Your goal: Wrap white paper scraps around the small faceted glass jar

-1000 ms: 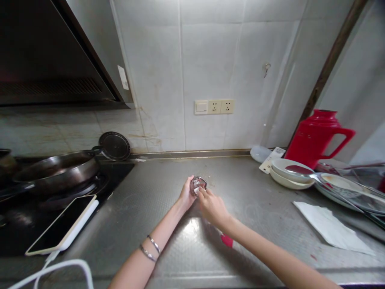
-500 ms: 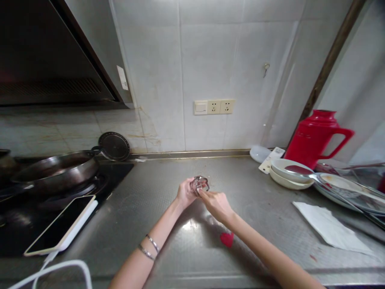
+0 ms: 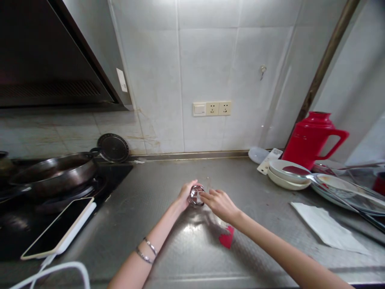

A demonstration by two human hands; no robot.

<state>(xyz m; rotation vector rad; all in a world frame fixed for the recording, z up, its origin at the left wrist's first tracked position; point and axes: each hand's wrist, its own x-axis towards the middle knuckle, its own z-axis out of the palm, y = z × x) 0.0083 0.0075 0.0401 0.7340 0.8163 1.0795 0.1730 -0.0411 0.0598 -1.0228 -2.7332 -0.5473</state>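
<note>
Head view: L hand (image 3: 186,195) curled snug round small glass cup (image 3: 193,196), btwn both hands; R hand (image 3: 221,206) fingers bunched at its mouth, prob. on white bit (image 3: 199,196). Cup could slip/tip if L grip's loose & R pushes hard. Cup: white bit at/in mouth, rest unclear. Pan (image 3: 64,178), far L of hands: contents unclear. Bowls (image 3: 287,183), R of hands: stacked, utensil (image 3: 296,171) across top.

Passable counter (image 3: 251,192) beside the right hand (image 3: 221,205) ends at bowls (image 3: 284,183).
</note>
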